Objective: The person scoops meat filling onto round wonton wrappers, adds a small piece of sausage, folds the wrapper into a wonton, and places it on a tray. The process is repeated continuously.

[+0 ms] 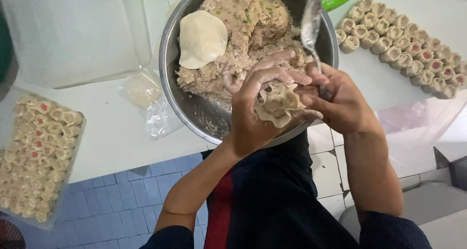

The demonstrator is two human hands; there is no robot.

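**Dumpling wrapping in hand over the filling bowl**

White counter tops run across the view, with blue and white floor tiles below. At the counter's edge stands one steel bowl of minced filling, with one flat round wrapper lying on the mound.

My left hand is cupped narrow around one filled dumpling, its wrapper edge ruffled and open at the top. My right hand is closed on one metal spoon, bowl end raised over the filling, and its fingers also touch the dumpling's rim.

I judge the step in hand to be shaping: the filling is in, the sides are being gathered. The next move calls for an even squeeze without tearing the thin skin.

Count: two batches of finished dumplings, one in a clear tray at left, one in rows at right; pieces too many to count exactly. One crumpled plastic bag lies beside the bowl.
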